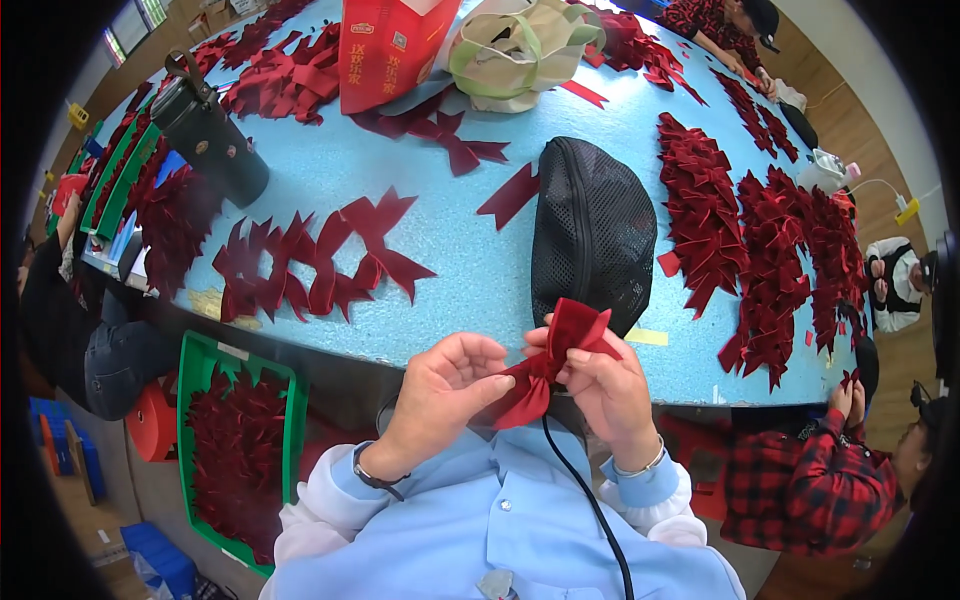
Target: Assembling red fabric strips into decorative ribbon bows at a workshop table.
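A dark red velvet ribbon bow [540, 372] is held in front of my chest, close to the table's near edge. My right hand [608, 388] pinches its right side between thumb and fingers, one loop rising above the thumb. My left hand [440, 392] grips the left part of the bow, its thumb lying against the ribbon and its fingers curled. Just beyond the bow, a black mesh pouch [590, 235] with a zipper stands on the blue table [470, 270]. Left of the pouch lies a short row of red bows [320, 260].
Rows of red bows [700, 210] cover the table's right side. A dark flask [212, 135], a red bag [385, 60] and a beige tote [520, 60] stand farther back. A green crate [187, 430] of bows sits low at left. Several co-workers sit around, one in plaid [810, 490].
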